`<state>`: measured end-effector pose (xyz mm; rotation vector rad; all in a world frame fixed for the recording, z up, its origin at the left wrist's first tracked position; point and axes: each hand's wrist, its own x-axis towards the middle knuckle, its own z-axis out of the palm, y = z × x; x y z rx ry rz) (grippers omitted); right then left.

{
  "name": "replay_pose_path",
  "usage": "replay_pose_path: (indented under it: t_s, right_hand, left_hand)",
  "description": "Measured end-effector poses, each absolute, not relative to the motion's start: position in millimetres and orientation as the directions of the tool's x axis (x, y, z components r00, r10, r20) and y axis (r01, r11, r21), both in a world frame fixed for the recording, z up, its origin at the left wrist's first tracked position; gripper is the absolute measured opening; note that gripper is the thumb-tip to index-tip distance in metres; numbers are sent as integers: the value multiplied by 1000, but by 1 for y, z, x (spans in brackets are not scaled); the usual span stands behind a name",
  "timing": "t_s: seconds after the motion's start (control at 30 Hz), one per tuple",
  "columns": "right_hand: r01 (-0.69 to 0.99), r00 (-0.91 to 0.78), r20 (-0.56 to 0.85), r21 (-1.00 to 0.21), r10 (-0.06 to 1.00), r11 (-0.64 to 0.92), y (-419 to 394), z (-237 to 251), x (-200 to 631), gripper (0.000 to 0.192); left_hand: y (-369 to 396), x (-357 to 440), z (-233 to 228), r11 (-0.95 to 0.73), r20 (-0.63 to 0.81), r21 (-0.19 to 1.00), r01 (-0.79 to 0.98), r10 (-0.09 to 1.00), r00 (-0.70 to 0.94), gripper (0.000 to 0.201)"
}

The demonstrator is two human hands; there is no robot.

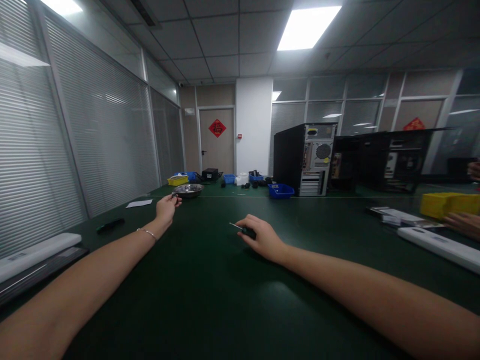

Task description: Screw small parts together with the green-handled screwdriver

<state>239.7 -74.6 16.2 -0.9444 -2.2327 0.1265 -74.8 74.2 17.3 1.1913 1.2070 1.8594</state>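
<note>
My right hand (pixel 260 237) is closed around the dark handle of a screwdriver (pixel 248 232), its thin metal shaft pointing left just above the green table (pixel 195 300). Farther out on the left, my left hand (pixel 166 210) is closed with thumb and fingers pinched together. Whatever lies between those fingertips is too small to make out. Right beside the left fingertips stands a shiny metal bowl (pixel 188 190); its contents cannot be told from here.
Blue bins (pixel 281 191), a yellow tray (pixel 177 180) and a black box (pixel 210 174) line the far edge. A computer tower (pixel 305 160) stands right of centre. At far right, another person's hand (pixel 465 223) is by a yellow bin (pixel 442 205). White paper (pixel 139 203) lies left.
</note>
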Motion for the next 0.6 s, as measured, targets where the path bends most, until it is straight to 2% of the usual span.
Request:
replay_pose_path:
  t_s: [0.17,0.33,0.47,0.6]
  right_hand:
    - [603,-504,569,-307,650,736,-73,14,239,19]
    - [622,-445,573,-355,688,698,-67,12,242,19]
    - [630,-320,568,-471,758,618,-59,11,243,24]
    - [572,-323,597,-495,735,654,-57,11,242,29]
  left_hand:
    - [67,-63,17,-373,354,928,-15,892,-281,11]
    - [42,-22,12,-328,327,945,2,944,40,17]
    - [10,16,8,-322,286,945,54,897,338,29]
    - [-17,34,8,-330,255,942,58,819,515,31]
